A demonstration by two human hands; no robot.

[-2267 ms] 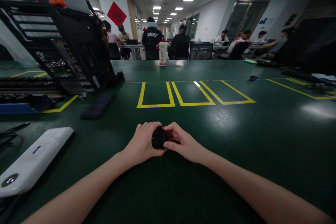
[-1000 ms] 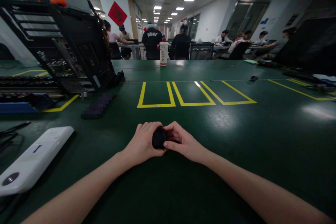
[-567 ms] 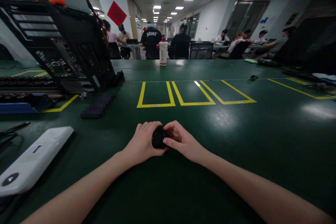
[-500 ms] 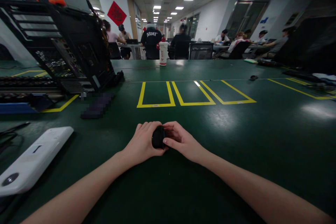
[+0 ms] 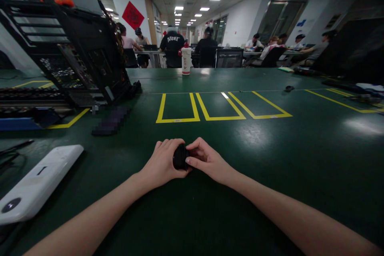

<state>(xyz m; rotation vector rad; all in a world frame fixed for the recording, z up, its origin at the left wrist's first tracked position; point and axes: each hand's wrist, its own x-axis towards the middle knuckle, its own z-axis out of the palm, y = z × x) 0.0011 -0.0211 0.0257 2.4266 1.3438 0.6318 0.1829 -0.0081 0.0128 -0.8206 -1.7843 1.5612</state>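
Note:
A small black rounded object (image 5: 179, 157) is held between my two hands, low over the green table (image 5: 192, 212); its exact kind I cannot make out. My left hand (image 5: 163, 160) wraps round its left side, thumb below and fingers above. From the right, my right hand (image 5: 210, 163) pinches the object's right edge, its thumb pressed near a rim there. The right fingers curl behind and partly hide that side.
Yellow tape frames (image 5: 178, 120) mark the table ahead, with a white and red bottle (image 5: 186, 62) beyond. An open computer case (image 5: 99, 64) stands at left, near a blurred dark item (image 5: 109, 121) and a white device (image 5: 45, 180). Several people sit at far desks.
My right fingertips have shifted very slightly on the object's upper right edge. Both hands otherwise stay in place around it.

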